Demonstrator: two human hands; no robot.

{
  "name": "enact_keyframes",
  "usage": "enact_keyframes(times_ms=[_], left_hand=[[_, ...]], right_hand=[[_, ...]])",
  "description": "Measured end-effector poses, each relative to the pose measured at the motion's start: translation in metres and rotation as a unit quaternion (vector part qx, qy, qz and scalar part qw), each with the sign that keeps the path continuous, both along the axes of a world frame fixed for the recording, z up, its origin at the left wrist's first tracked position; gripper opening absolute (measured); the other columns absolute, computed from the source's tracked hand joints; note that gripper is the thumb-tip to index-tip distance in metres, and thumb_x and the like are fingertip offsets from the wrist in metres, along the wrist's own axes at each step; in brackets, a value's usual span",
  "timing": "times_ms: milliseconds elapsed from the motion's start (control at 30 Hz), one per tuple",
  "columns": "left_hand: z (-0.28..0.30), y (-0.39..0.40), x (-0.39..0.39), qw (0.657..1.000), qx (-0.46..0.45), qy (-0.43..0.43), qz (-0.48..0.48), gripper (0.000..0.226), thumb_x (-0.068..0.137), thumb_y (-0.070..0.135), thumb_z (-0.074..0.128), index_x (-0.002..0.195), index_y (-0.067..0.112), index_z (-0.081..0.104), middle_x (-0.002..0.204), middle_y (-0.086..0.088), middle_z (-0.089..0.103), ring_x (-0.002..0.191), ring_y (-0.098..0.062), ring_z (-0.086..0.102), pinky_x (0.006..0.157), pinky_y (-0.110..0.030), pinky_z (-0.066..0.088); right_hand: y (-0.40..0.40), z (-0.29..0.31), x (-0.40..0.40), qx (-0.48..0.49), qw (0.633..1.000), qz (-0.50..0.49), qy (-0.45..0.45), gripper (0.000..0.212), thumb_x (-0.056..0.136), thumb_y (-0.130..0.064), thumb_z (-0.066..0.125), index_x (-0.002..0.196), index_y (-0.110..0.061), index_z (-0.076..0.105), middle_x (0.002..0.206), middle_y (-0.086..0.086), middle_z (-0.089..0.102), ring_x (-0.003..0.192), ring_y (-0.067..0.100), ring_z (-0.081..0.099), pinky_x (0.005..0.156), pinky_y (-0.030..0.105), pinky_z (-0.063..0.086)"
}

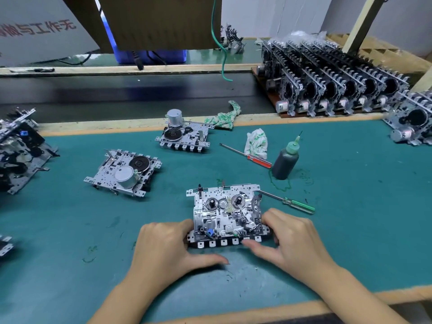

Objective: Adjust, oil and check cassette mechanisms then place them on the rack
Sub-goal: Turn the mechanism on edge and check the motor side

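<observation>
Teal bench mat [70, 230] (green oil stains) before a black conveyor belt [117, 94]

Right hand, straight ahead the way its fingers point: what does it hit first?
The right hand points up and left, already against the cassette mechanism held with the left hand. It would likely push straight into that mechanism's right side.

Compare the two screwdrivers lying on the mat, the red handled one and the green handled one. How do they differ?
The red screwdriver lies beside the oil bottle, apart from any mechanism. The green screwdriver lies nearer the hands, its shaft tip against the mechanism being held. Handle colours differ. Both have clear handles, lie flat and are untouched.
</observation>
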State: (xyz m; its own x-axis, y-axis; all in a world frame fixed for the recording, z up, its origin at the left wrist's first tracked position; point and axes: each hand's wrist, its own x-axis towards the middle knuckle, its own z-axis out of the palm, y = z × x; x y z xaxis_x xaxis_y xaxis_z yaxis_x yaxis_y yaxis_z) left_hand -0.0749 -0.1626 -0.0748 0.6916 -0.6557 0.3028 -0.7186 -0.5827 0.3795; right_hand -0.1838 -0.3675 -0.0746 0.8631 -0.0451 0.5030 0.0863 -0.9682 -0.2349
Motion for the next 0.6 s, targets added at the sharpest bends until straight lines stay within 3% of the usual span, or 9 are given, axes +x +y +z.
enact_keyframes(times_ms=[133,233,300,400,500,600], left_hand=[[0.001,0.001,-0.005,1.0,0.011,-0.001,-0.027,0.07,0.05,0.091,0.046,0.047,0.022,0.033,0.033,0.002,0.04,0.031,-0.017,0.045,0.033,-0.024,0.036],[0.001,0.004,-0.009,0.998,0.026,-0.007,-0.048,0.071,0.051,0.091,0.045,0.048,0.02,0.043,0.033,0.005,0.041,0.031,-0.013,0.045,0.033,-0.022,0.036],[0.001,0.006,-0.01,0.999,0.028,0.0,-0.035,0.071,0.052,0.091,0.043,0.051,0.02,0.047,0.035,0.006,0.042,0.033,-0.013,0.046,0.033,-0.024,0.037],[0.004,0.007,-0.009,0.999,0.032,0.007,-0.033,0.066,0.056,0.087,0.042,0.053,0.022,0.035,0.036,0.008,0.04,0.033,-0.013,0.046,0.034,-0.023,0.035],[0.01,0.009,-0.009,0.999,0.012,0.0,-0.047,0.059,0.066,0.082,0.04,0.055,0.025,0.031,0.036,0.007,0.04,0.034,-0.014,0.043,0.036,-0.019,0.03],[0.018,0.006,-0.008,0.997,-0.072,0.028,-0.023,0.068,0.082,0.081,0.023,0.049,0.023,0.034,0.038,0.002,0.034,0.042,-0.02,0.037,0.042,-0.021,0.025]], right_hand=[[0.0,0.0,-0.003,0.033,0.999,-0.008,0.004,0.051,0.069,-0.062,0.059,0.06,-0.013,0.046,0.058,-0.011,0.029,0.051,0.011,0.025,0.044,0.027,0.027],[0.001,0.0,-0.004,0.043,0.998,-0.037,0.008,0.053,0.067,-0.062,0.06,0.056,-0.013,0.045,0.05,-0.008,0.034,0.048,0.01,0.026,0.04,0.03,0.031],[-0.001,0.0,-0.006,0.049,0.999,-0.005,0.006,0.05,0.07,-0.058,0.06,0.058,-0.012,0.043,0.054,-0.009,0.03,0.051,0.01,0.024,0.044,0.029,0.028],[-0.001,0.001,-0.01,0.061,0.997,0.039,0.003,0.048,0.076,-0.049,0.061,0.058,-0.008,0.043,0.055,-0.003,0.031,0.05,0.015,0.027,0.042,0.031,0.028],[0.002,0.008,-0.011,0.157,0.987,0.026,0.027,0.043,0.074,-0.046,0.063,0.059,-0.01,0.044,0.055,-0.004,0.035,0.045,0.017,0.037,0.04,0.029,0.036],[0.0,0.02,-0.011,0.279,0.959,0.023,0.054,0.035,0.074,-0.05,0.06,0.057,-0.025,0.041,0.052,-0.006,0.039,0.046,0.01,0.04,0.046,0.026,0.035]])
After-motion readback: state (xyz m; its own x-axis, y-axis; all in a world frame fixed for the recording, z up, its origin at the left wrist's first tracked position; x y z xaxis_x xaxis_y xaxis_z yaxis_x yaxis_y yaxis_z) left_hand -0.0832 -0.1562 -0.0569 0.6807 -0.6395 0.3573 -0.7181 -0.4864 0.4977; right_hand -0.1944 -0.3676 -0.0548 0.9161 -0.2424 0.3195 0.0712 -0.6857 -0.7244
